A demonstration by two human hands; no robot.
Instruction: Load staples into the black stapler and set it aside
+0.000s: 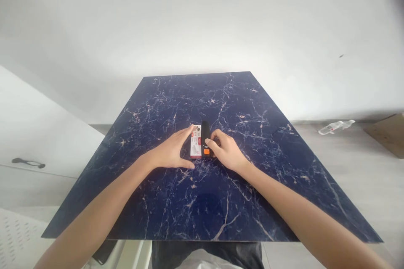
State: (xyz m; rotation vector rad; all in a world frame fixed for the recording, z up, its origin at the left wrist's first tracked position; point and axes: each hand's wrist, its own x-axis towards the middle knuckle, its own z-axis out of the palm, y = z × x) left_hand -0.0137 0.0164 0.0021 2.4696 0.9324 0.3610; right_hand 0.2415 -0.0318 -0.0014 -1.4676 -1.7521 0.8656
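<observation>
A small white-and-red printed box (pixel 195 142) lies on the dark blue table. Close against its right side is a slim black object with an orange square near its front end (pixel 206 151); its exact kind I cannot make out. My left hand (pixel 172 150) curves around the left of the box, thumb and fingers spread apart. One fingertip is at the box's far left corner, while the thumb lies just in front of its near edge. My right hand (pixel 229 151) grips the black object, thumb on top and curled fingers along its right side.
The blue marble-patterned table (pixel 198 210) reaches to a white wall (pixel 195 21). On the floor to the right are a clear plastic bottle (pixel 331 127) and a cardboard box (pixel 388 134). A white cabinet with a dark handle (pixel 28 162) stands to the left.
</observation>
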